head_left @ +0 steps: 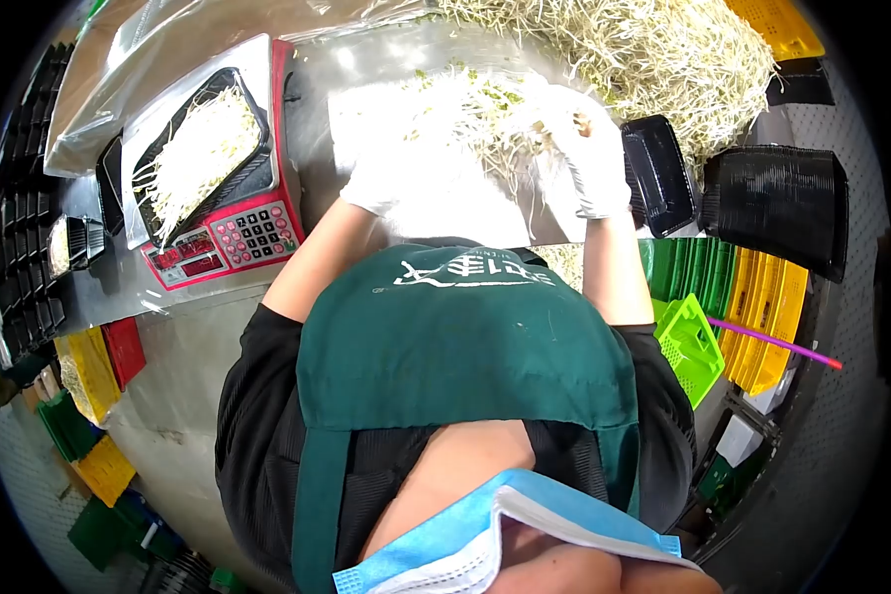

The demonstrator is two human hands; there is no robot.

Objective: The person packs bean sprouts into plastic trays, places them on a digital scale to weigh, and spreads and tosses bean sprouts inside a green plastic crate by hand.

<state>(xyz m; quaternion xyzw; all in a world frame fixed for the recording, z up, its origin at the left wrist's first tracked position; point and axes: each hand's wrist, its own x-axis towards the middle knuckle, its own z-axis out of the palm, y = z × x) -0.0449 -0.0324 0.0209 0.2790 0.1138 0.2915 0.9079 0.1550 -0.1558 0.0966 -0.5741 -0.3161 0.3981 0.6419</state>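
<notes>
Bean sprouts [475,114] with small green tips lie in a loose bunch on the bright metal table, between my two white-gloved hands. My right hand [586,148] is at the bunch's right side, its fingers curled in on some sprouts. At the left side of the bunch is my left hand [371,173], washed out by glare, so its fingers cannot be made out. A black tray [257,163] heaped with sprouts [203,153] rests on a red scale [257,238] to the left.
A big sprout pile [673,69] covers the back right. Black empty trays [660,173] and a tray stack [777,203] stand right of my right hand. More black trays [25,228] line the far left. Coloured crates [767,317] sit below the table's right edge.
</notes>
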